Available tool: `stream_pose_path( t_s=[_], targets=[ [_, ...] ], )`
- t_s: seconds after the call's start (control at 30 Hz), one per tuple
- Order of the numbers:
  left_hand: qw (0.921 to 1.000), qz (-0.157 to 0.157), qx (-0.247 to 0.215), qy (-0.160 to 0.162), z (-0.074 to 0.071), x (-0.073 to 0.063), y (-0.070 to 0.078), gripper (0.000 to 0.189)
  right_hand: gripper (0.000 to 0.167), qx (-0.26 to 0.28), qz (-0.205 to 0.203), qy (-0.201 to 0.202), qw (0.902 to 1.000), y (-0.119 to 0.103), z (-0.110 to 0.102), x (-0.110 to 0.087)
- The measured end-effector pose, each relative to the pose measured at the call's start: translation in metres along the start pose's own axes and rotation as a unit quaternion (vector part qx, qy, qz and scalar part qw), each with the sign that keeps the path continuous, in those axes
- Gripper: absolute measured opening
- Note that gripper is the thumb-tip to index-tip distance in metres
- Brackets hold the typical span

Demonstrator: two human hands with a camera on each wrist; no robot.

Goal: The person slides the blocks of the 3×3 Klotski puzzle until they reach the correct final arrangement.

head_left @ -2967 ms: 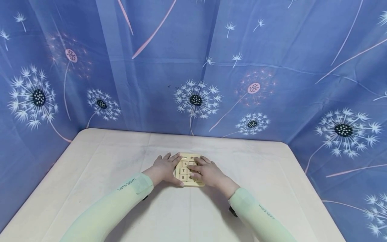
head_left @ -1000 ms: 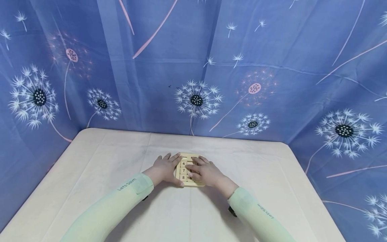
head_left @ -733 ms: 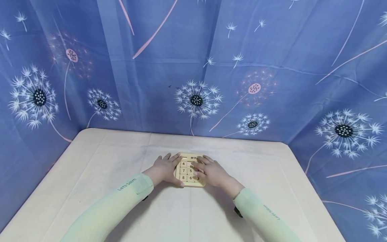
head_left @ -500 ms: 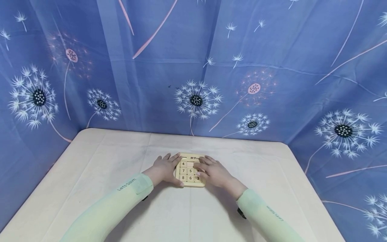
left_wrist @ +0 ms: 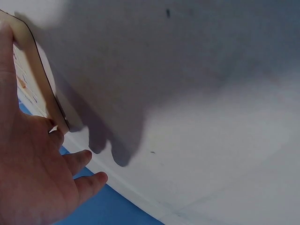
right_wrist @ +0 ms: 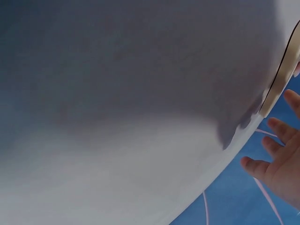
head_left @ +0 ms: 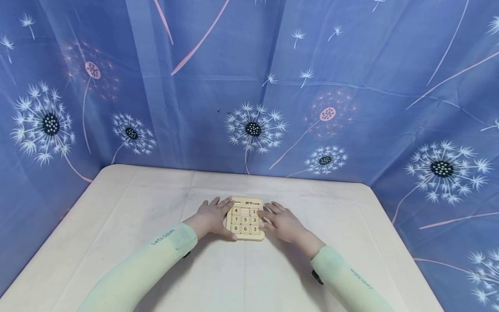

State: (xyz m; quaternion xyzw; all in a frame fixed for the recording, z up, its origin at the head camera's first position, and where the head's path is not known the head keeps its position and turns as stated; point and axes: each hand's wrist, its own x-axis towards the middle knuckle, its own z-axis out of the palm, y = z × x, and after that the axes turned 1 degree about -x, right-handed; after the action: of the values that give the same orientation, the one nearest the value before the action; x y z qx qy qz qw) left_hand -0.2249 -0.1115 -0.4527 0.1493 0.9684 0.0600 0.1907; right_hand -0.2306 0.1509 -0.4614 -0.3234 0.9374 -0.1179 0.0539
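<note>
A pale yellow sliding number puzzle [head_left: 249, 237] lies flat on the table in the head view. Its rows read 4, a gap, 1; then 7, 5, 2; then 8, 6, 3. My left hand [head_left: 212, 219] holds its left side, thumb at the near corner and index finger at the far corner. The left wrist view shows the puzzle's side edge [left_wrist: 40, 75] beside the thumb, with other fingers spread. Close to the right edge, my right hand [head_left: 284, 223] has its fingers extended, their tips near tiles 1 and 2. Whether they touch is unclear. The right wrist view catches the puzzle's edge [right_wrist: 281, 70] and spread fingers.
A whitish cloth covers the table [head_left: 156, 268], whose far corners are rounded. Behind and along both sides hangs a blue curtain [head_left: 206, 121] with dandelion prints. Pale green sleeves [head_left: 140, 264] cover both forearms.
My right hand has drawn back rightward off the puzzle, uncovering tiles 1, 2 and 3. Tile 4 has shifted slightly left since the earliest frame. The left hand keeps its place.
</note>
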Motion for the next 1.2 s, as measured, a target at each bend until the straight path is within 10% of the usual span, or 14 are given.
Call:
stream_pose_path(
  t_s=[1.2],
  targets=[
    [1.0,-0.001,0.004,-0.003,-0.001,0.0,0.001,0.117,0.047,0.003,0.003,0.006,1.0,-0.016,0.007,0.009]
  ],
)
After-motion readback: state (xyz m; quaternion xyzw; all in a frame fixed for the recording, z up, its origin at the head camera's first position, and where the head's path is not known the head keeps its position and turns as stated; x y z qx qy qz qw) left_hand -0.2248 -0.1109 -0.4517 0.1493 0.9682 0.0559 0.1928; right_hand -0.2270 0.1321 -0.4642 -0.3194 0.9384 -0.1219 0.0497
